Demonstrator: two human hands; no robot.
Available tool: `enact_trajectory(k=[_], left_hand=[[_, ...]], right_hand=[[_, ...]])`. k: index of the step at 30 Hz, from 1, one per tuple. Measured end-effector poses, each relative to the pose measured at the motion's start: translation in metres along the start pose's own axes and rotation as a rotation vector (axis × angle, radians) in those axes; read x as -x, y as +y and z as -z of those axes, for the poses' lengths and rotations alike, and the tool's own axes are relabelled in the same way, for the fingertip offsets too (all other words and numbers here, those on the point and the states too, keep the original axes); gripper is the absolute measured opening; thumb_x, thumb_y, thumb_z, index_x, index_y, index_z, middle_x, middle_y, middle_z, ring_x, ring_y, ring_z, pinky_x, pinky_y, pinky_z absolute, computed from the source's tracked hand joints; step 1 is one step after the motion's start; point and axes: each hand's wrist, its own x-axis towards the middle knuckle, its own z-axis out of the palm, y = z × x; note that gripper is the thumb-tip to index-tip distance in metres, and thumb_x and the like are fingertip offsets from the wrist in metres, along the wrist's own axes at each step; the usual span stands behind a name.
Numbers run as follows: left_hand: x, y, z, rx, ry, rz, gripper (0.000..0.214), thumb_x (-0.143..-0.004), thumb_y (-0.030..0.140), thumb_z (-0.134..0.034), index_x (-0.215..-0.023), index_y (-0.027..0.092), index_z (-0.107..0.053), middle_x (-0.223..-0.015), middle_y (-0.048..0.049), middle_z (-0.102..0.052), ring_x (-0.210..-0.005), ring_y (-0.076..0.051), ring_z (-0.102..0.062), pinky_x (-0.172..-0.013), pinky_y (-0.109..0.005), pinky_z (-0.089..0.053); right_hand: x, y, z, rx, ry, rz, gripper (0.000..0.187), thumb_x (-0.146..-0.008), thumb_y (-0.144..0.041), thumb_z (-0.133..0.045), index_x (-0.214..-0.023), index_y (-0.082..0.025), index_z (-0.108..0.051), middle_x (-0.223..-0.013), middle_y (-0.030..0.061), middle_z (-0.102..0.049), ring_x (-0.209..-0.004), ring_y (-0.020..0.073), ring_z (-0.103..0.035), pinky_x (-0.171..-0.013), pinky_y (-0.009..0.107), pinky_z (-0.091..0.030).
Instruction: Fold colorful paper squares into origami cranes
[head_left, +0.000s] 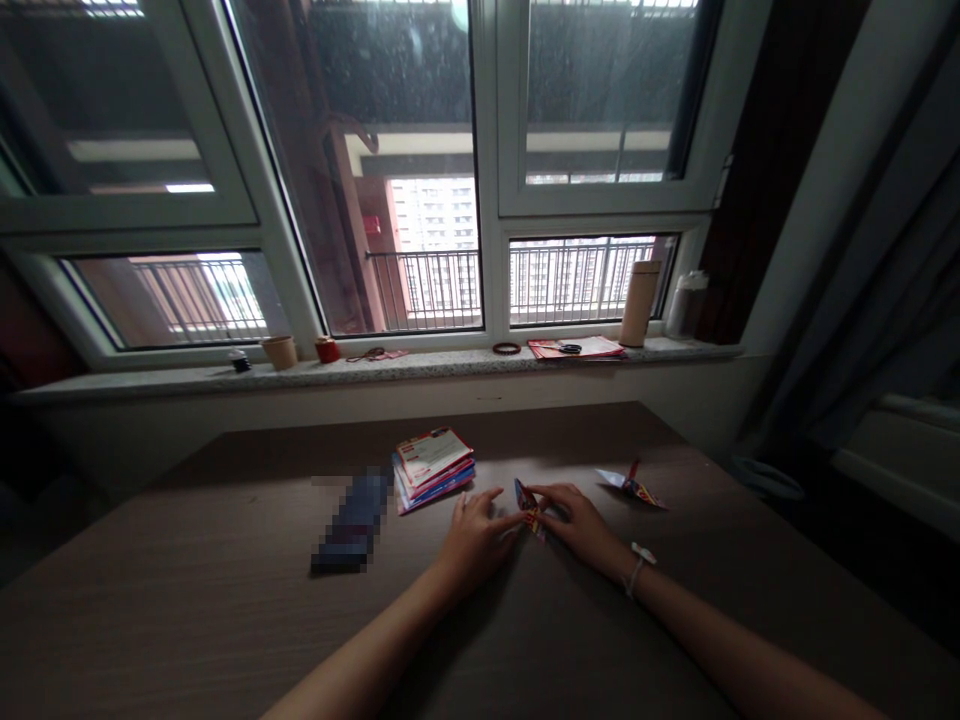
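Forearms, bare, entering from the bottom edge and converging at lower centre on a dark wood-grain table (225,600). Left hand (474,535) palm down, fingers spread, one fingertip touching the left edge of a small folded paper piece (527,505) with a red, blue and yellow print. Right hand (577,525) just right of it, fingers curled and pinched onto the same piece; white wristband (639,565) at the wrist. Hands close together, the paper between them, low on the tabletop at centre frame.

Second folded paper (632,485), same print, pointed wings, lying apart to the upper right of the right hand. Fanned stack of printed sheets (433,465) above and left of the left hand. Dark oblong object (352,525), blurred out, just left of the stack.

Stone windowsill (450,366) across mid-frame, below a white-framed window. On it, left to right: tan cup (280,352), small red pot (327,349), dark ring (506,348), scissors (570,348) on flat red papers, tall tan cylinder (640,303), pale bottle (686,303). Balcony railings and tower blocks beyond the glass.
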Motion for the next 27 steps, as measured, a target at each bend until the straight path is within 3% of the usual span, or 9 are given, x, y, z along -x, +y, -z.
enact_trajectory(k=[8,16,21,27], left_hand=[[0.001,-0.001,-0.004,0.003,0.038,0.0,0.039,-0.083,0.022,-0.068,-0.118,0.038,-0.066,-0.137,-0.0121,-0.051,-0.124,-0.03,-0.05,-0.104,-0.062,-0.033],[0.001,-0.005,-0.01,0.01,0.078,-0.004,0.042,-0.082,0.021,-0.067,-0.122,0.036,-0.064,-0.138,-0.0134,-0.049,-0.123,-0.032,-0.051,-0.102,-0.064,-0.036],[0.001,-0.005,-0.011,0.007,0.074,-0.005,0.044,-0.081,0.021,-0.068,-0.123,0.035,-0.064,-0.139,-0.014,-0.049,-0.125,-0.034,-0.049,-0.102,-0.063,-0.035],[0.0,-0.004,-0.011,0.022,0.052,0.022,0.044,-0.083,0.023,-0.067,-0.125,0.033,-0.062,-0.139,-0.0159,-0.048,-0.126,-0.033,-0.049,-0.104,-0.063,-0.033]], right_hand=[[0.0,0.011,-0.002,0.048,0.155,-0.039,0.041,-0.085,-0.03,-0.06,-0.125,-0.024,-0.06,-0.093,0.0038,-0.069,-0.104,0.025,-0.055,-0.097,0.041,-0.04],[0.0,0.013,-0.001,0.269,0.295,0.026,0.02,-0.087,-0.03,-0.06,-0.102,-0.024,-0.07,-0.1,0.0072,-0.067,-0.108,0.027,-0.053,-0.097,0.043,-0.038],[0.002,0.003,0.002,0.424,0.265,0.039,0.02,-0.088,-0.025,-0.058,-0.103,-0.028,-0.07,-0.1,0.0054,-0.067,-0.109,0.0266,-0.052,-0.104,0.049,-0.028],[0.003,-0.003,0.003,0.415,0.134,0.002,0.009,-0.086,-0.029,-0.062,-0.086,-0.025,-0.07,-0.096,0.0031,-0.068,-0.114,0.0272,-0.049,-0.109,0.052,-0.019]])
